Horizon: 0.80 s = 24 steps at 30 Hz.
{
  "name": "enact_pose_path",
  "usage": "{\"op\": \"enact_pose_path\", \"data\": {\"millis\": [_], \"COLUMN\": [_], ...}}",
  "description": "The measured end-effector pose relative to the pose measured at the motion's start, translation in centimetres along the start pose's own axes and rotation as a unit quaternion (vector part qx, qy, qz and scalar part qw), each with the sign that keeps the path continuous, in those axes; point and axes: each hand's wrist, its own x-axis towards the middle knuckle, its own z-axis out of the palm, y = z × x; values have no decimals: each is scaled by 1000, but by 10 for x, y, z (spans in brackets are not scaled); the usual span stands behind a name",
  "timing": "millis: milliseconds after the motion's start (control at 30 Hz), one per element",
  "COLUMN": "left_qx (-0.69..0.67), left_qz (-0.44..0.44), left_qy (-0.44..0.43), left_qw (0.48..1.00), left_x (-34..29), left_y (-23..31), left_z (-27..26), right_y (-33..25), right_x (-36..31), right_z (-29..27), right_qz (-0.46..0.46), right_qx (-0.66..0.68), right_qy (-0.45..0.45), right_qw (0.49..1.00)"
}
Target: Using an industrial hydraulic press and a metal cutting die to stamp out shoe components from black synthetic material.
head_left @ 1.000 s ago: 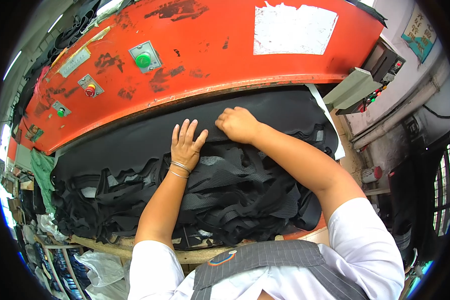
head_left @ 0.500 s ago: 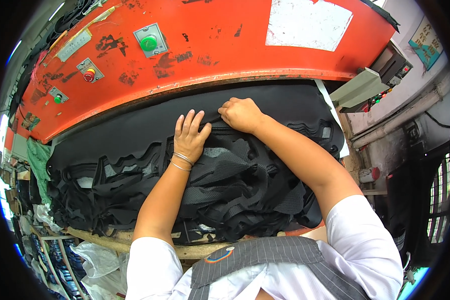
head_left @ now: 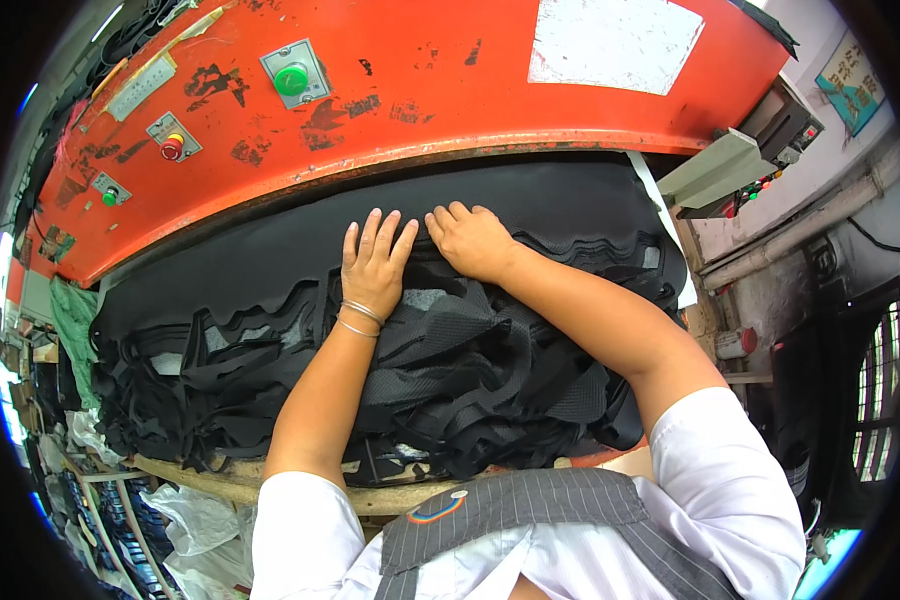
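- While your left hand (head_left: pixel 373 275) is spread over the black sheet (head_left: pixel 270 245) before the red machine (head_left: pixel 420 105), your right hand (head_left: pixel 468 243) curls its fingers, grip indeterminable.
- Edge separation appears underway; the next move likely calls for steadying the sheet.

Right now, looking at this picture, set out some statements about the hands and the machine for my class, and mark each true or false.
1. The left hand has its fingers extended. True.
2. The right hand has its fingers stretched out straight. False: they are curled.
3. A red button sits between two green buttons on the orange panel. True.
4. Silver bangles circle the right wrist. False: those bangles are on the left.
5. The black sheet has a wavy cut edge. True.
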Motion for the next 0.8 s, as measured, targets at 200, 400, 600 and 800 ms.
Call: {"op": "enact_pose_path", "data": {"millis": [200, 400, 600, 800], "left_qx": [5, 4, 11, 9], "left_qz": [-16, -22, -27, 32], "left_qy": [-9, -17, -61, -99], "left_qw": [1000, 1000, 998, 995], "left_x": [-1, -1, -3, 3], "left_y": [-2, 1, -3, 1], "left_z": [-2, -2, 2, 6], "right_y": [7, 4, -5, -4], "right_x": [0, -4, -13, -15], "right_z": [-3, -2, -6, 1], "right_qz": [-28, -37, -38, 33], "right_qx": [50, 16, 35, -42], "right_qy": [-2, 12, 52, -5], "right_qw": [998, 999, 997, 999]}}
